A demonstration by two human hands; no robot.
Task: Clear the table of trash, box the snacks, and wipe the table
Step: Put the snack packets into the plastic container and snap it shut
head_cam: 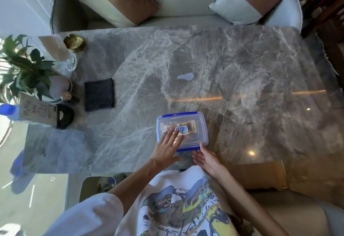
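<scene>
Hard daylight comes from the left, bleaching the lower-left corner and paling the near-left part of the glossy grey marble tabletop (242, 59). Its right side carries a thin orange streak and small warm spots of reflected light; a pale bright patch sits mid-surface. The whole picture is soft, and the wide lens bends the edges, where the leafy green plant (22, 64) blurs.

I'm in my baggy white tee (173, 178), short sleeves (96, 215). Big cartoony print (186, 206) on the front, blue, yellow and black mostly.
</scene>
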